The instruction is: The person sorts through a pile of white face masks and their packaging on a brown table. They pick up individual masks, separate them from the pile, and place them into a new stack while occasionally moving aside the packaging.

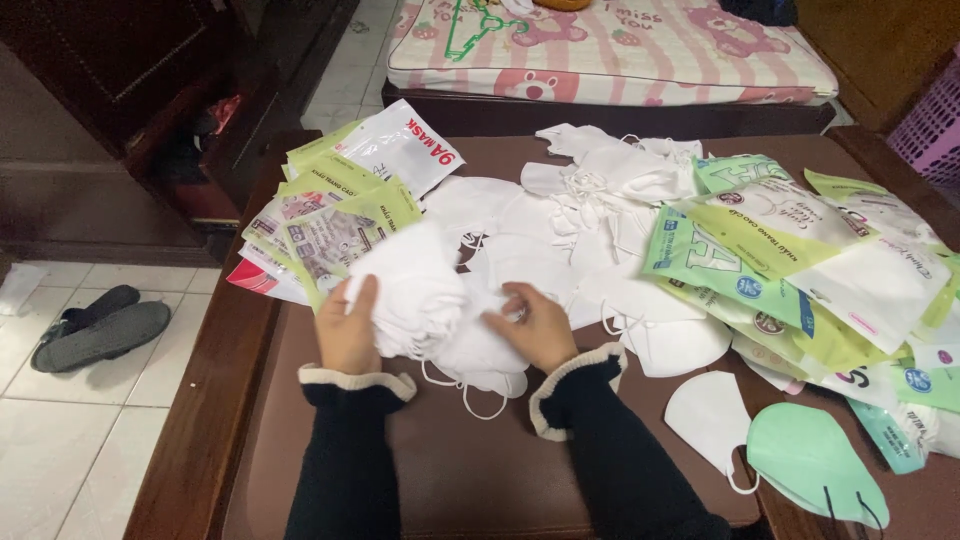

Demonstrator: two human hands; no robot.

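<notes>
Your left hand [348, 330] is curled around a thick stack of white masks [415, 290], with your fingers on its left side, gripping it. The stack stands near the middle of the brown table [470, 470], a bit to the left. Its long side runs from near to far and leans a little to the right at the far end. Your right hand [538, 325] sits just to the right of the stack, resting on flat white masks, and its bent fingers pinch something small and white; you cannot tell just what from this view. A thin white ear loop [470, 395] hangs down from under the stack, between your two dark sleeves with pale cuffs. Behind your hands, a big loose pile of white masks [600, 210] spreads over the middle of the table. On the far left lies a bunch of green and white packets [340, 215], fanned out and pointing to the far right. On the right is a bigger heap of green packets [800, 270]. Near you on the right, one white mask [705, 415] lies flat, and just beside it, touching, lies a pale green mask [815, 460] with dark loops. Dark slippers [100, 328] rest on the tiled floor to the left. A pink striped mattress [620, 50] is far behind the table.
</notes>
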